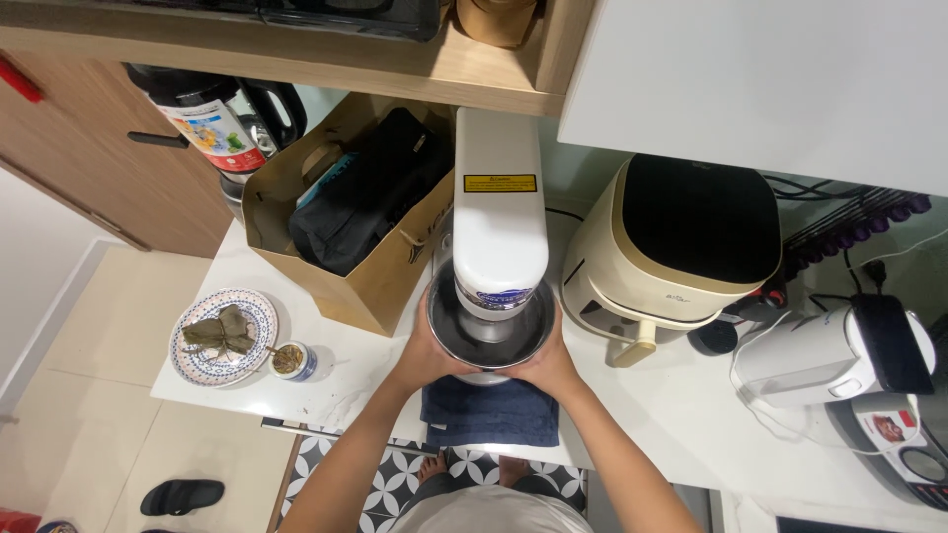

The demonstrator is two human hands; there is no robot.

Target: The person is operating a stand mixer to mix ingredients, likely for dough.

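A white stand mixer (499, 212) stands on the white counter (681, 415), its head over a steel bowl (491, 336). My left hand (423, 357) cups the bowl's left side and my right hand (546, 363) cups its right side. Both hands grip the bowl from below the rim. A dark blue towel (491, 413) lies under the mixer at the counter's front edge.
A brown paper bag (336, 232) with a black pouch stands left of the mixer. A patterned plate (223, 338) with leaf-wrapped food and a small jar (291, 360) sit at the left. A cream air fryer (676, 247) and white kettle (829, 357) stand right.
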